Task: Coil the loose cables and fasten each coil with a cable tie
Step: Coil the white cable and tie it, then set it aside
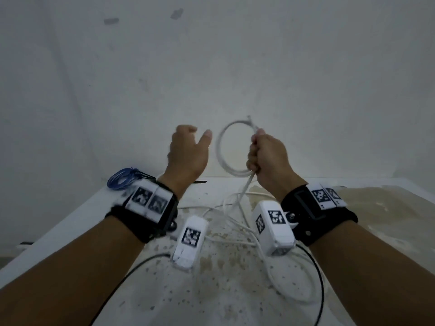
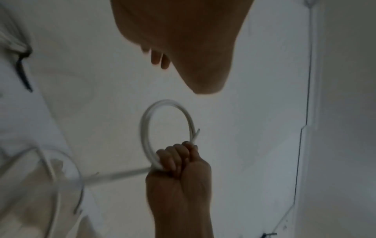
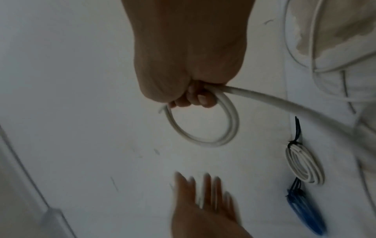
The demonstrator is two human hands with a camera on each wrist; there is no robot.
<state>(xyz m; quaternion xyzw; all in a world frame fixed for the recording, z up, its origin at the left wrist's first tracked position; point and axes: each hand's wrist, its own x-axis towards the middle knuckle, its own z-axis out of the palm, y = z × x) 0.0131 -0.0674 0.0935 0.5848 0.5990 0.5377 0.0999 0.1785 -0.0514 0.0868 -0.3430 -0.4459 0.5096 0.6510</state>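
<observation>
My right hand (image 1: 257,152) is raised above the table and grips a small white cable coil (image 1: 222,149) of about two loops in its fist, with the cable end sticking up past the fingers. The rest of the white cable (image 1: 244,191) hangs from the fist down to loose loops on the table. In the right wrist view the right hand (image 3: 195,98) grips the coil (image 3: 231,128). My left hand (image 1: 196,137) hovers just left of the coil, open and holding nothing; the same left hand (image 3: 203,198) appears blurred with fingers extended. The left wrist view shows the coil (image 2: 146,128) in the right hand (image 2: 179,159).
A tied blue coil (image 1: 122,181) lies at the table's far left, with a tied white coil (image 3: 303,165) and black cable ties (image 3: 297,128) beside it. The table (image 1: 364,198) is white and stained and stands against a white wall. Loose white cable (image 1: 235,222) crosses its middle.
</observation>
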